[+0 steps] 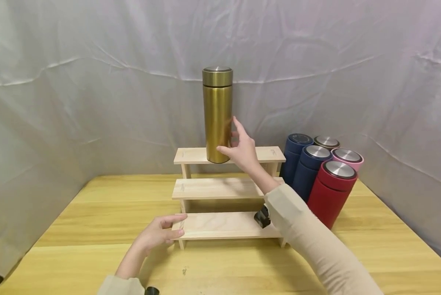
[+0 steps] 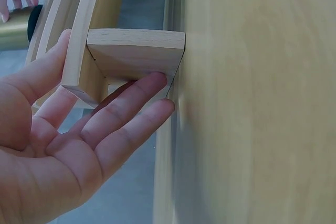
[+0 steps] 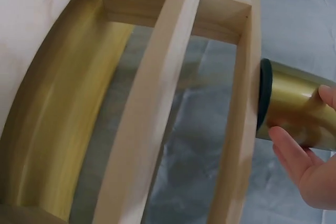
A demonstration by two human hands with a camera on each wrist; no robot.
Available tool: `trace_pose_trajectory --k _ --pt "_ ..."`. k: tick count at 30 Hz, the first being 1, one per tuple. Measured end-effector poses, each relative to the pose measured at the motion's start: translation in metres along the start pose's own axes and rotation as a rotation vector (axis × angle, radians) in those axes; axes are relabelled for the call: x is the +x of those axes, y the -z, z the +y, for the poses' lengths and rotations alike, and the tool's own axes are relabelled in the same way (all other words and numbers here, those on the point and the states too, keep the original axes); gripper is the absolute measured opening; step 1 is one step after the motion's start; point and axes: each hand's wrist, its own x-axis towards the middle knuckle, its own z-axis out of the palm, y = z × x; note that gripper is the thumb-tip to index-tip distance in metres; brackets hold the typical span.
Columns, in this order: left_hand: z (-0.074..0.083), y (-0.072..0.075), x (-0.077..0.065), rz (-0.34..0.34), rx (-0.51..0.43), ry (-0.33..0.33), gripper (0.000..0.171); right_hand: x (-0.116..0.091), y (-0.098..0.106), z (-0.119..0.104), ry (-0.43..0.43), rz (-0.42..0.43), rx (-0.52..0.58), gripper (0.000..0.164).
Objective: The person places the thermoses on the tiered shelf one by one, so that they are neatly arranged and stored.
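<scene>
A tall gold thermos bottle (image 1: 218, 119) with a steel-topped lid stands upright on the top board of a three-step wooden rack (image 1: 220, 188). My right hand (image 1: 242, 149) holds its lower right side between thumb and fingers; in the right wrist view the bottle's dark base (image 3: 265, 94) meets the board. My left hand (image 1: 157, 233) grips the left end of the lowest board. In the left wrist view, the thumb lies against one side of that board (image 2: 83, 40), with other fingers underneath by the rack's leg (image 2: 136, 38).
Right of the rack, several thermos bottles stand close together: a red one (image 1: 332, 192), two blue ones, a pink one (image 1: 349, 155) and a dark-rimmed one (image 1: 327, 141) behind. A yellowish wooden table (image 1: 76, 229) bears everything. Grey cloth (image 1: 132, 102) hangs behind.
</scene>
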Motion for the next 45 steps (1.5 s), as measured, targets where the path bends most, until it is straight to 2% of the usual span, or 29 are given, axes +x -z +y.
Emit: trace_pose_trajectory --k 6,12,17,21,29,38,45 --pt "-0.001 -0.001 0.000 0.001 0.019 -0.008 0.053 0.002 -0.017 0.002 -0.004 0.033 0.039 0.078" --pt "-0.001 -0.001 0.000 -0.001 0.005 0.003 0.053 0.002 -0.033 0.006 0.050 0.064 0.050 0.067" --pt "0.000 -0.001 0.001 -0.004 0.000 0.000 0.053 0.002 -0.040 0.007 0.086 0.081 0.031 0.066" --pt "0.001 -0.001 0.002 -0.005 -0.008 0.008 0.053 0.001 -0.039 0.007 0.070 0.085 0.041 0.067" --pt "0.001 -0.001 0.002 -0.002 0.013 -0.001 0.053 0.000 -0.034 0.007 0.013 0.044 0.137 0.067" --pt "0.001 -0.001 0.001 0.001 0.019 -0.005 0.053 -0.007 -0.023 0.005 0.002 0.030 0.114 0.054" --pt "0.003 -0.002 0.001 0.002 0.008 -0.002 0.053 -0.014 -0.011 0.006 0.015 0.001 0.137 0.046"
